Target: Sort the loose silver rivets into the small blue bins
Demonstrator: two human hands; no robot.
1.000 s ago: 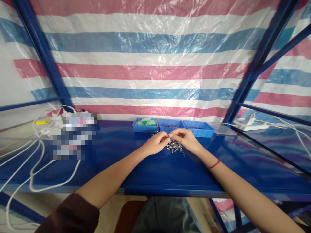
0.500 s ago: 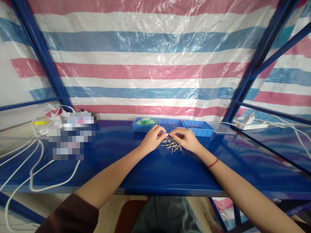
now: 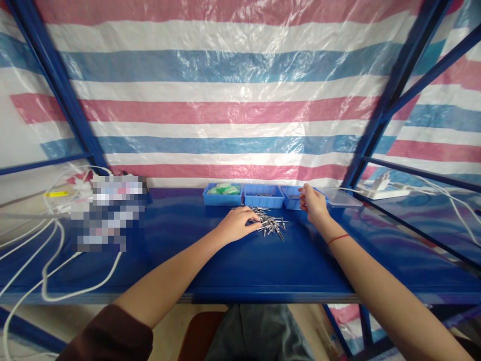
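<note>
A loose pile of thin silvery metal rivets (image 3: 273,225) lies on the blue table. At the pile's left side rests my left hand (image 3: 239,224), its thumb and forefinger apart and touching or just above the nearest pieces. My right hand (image 3: 314,204) is raised over the front of the right blue bin (image 3: 292,204), fingers loosely bent and apart, with nothing visible in them. It hides part of that bin, where some small metal pieces show. More metal pieces lie in the middle blue bin (image 3: 263,201).
Green packets (image 3: 224,189) fill the left blue bin (image 3: 222,200). A clear plastic lid (image 3: 342,198) lies right of the bins. White cables (image 3: 50,260) loop over the table's left side, and a white power strip (image 3: 385,191) sits far right. Blue posts frame the striped sheet (image 3: 233,110).
Both hands were together over the pile, holding a thin metal piece between them. They have parted: my right hand moved right to the bin, my left lowered onto the pile.
</note>
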